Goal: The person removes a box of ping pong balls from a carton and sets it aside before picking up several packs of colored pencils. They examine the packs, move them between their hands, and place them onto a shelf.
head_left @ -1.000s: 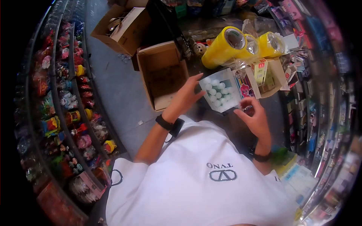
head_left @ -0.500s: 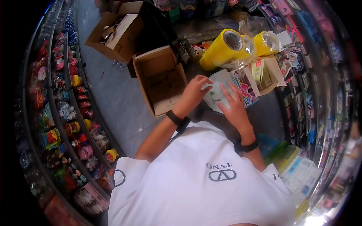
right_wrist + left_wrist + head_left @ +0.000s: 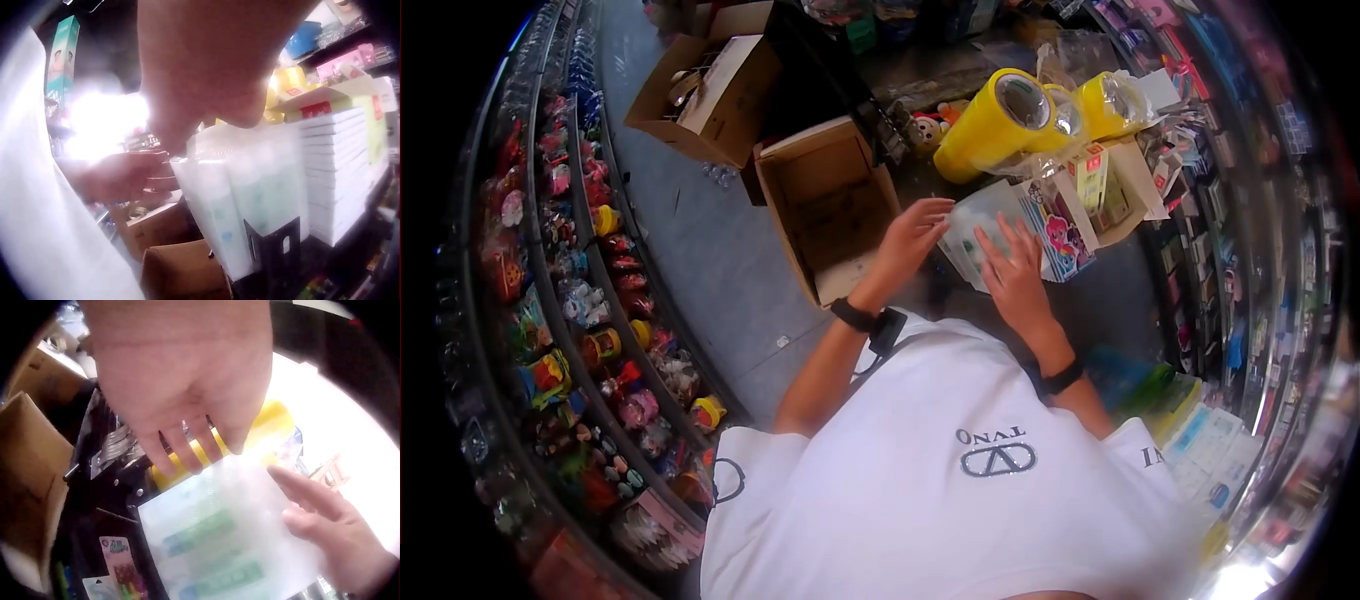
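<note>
A translucent plastic container [image 3: 968, 238] stands in front of the person, its top hazy and pale. Through it, upright bottles [image 3: 262, 187] with white caps and pale green bodies show faintly in the right wrist view. The right hand [image 3: 1013, 270] lies across the top with its fingers extended. At the container's far-left edge is the left hand [image 3: 912, 240], fingers stretched out and nothing gripped. From the left wrist view, the left palm [image 3: 187, 387] faces the container's edge, and green and blue labels [image 3: 206, 531] show through the plastic.
Beside the container is a stack of booklets [image 3: 1060, 235] with cartoon covers, then an open carton [image 3: 1135, 195]. Yellow tape rolls [image 3: 990, 130] stand behind. An open cardboard box [image 3: 830, 215] sits to the left; shelves of packaged goods [image 3: 610, 340] run along both sides.
The white caps, plainly visible a second ago, are now behind a hazy cover. The right hand has moved from the near-right corner onto the top; the left stays by the left edge.
</note>
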A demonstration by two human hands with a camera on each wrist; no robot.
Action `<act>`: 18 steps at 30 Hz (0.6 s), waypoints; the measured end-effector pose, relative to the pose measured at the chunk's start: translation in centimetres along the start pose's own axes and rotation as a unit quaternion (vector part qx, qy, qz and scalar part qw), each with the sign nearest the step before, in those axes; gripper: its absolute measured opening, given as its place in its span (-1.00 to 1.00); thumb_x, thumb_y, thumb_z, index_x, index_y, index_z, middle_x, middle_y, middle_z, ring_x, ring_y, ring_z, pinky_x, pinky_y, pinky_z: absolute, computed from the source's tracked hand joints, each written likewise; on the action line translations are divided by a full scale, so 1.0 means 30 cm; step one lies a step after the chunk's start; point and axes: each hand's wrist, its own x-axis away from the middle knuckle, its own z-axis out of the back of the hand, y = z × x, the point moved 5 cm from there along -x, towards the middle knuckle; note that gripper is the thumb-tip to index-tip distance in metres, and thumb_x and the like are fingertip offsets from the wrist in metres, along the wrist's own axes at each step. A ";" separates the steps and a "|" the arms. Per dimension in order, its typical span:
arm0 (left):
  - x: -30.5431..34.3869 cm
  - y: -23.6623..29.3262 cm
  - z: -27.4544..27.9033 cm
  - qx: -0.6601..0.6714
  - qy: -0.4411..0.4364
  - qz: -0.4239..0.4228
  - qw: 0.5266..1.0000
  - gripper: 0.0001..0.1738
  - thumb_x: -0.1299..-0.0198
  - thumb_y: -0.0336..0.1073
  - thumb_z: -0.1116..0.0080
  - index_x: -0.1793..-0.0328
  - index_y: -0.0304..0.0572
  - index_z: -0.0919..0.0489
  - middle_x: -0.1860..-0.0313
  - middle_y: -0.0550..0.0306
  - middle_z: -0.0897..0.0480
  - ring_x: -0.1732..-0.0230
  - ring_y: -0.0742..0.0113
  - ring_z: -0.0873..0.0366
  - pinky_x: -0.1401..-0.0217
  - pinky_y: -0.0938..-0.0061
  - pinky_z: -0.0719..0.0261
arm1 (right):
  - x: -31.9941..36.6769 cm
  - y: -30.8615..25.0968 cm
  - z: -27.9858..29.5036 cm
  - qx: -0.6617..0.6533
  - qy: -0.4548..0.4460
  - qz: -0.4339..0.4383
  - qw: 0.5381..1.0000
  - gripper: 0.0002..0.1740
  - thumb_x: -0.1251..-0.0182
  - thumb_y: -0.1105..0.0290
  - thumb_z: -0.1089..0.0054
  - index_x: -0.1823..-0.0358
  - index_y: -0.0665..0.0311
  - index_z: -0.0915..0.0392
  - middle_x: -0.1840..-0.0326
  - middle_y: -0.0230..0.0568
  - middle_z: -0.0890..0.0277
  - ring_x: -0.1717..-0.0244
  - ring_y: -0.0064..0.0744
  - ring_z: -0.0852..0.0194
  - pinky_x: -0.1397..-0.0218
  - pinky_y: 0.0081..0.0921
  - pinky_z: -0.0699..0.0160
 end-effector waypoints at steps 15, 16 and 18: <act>0.002 0.027 -0.046 -0.145 -0.008 0.035 0.989 -0.32 -0.21 -0.16 -0.52 -0.43 0.01 -0.48 -0.35 0.16 -0.56 -0.43 0.19 -0.42 -0.38 0.17 -0.44 | -0.002 -0.003 -0.020 0.000 -0.007 0.001 1.000 -0.23 -0.31 0.52 -0.19 -0.57 -0.09 -0.34 -0.68 0.12 0.05 -0.66 0.26 0.13 -0.63 0.36 0.27; 0.008 0.025 -0.046 -0.143 -0.007 0.041 0.989 -0.32 -0.21 -0.15 -0.51 -0.43 0.01 -0.48 -0.35 0.17 -0.56 -0.43 0.19 -0.42 -0.38 0.17 -0.44 | 0.009 0.002 -0.042 0.007 -0.012 0.003 1.000 -0.21 -0.29 0.51 -0.22 -0.58 -0.10 -0.32 -0.69 0.13 0.07 -0.67 0.28 0.16 -0.60 0.46 0.29; -0.004 0.031 -0.041 -0.141 -0.009 0.042 0.989 -0.33 -0.22 -0.15 -0.50 -0.43 0.02 -0.48 -0.35 0.17 -0.56 -0.43 0.19 -0.42 -0.38 0.16 -0.44 | -0.007 0.003 -0.042 0.021 -0.021 0.009 1.000 -0.18 -0.28 0.50 -0.26 -0.60 -0.10 -0.30 -0.71 0.15 0.13 -0.68 0.32 0.20 -0.57 0.56 0.30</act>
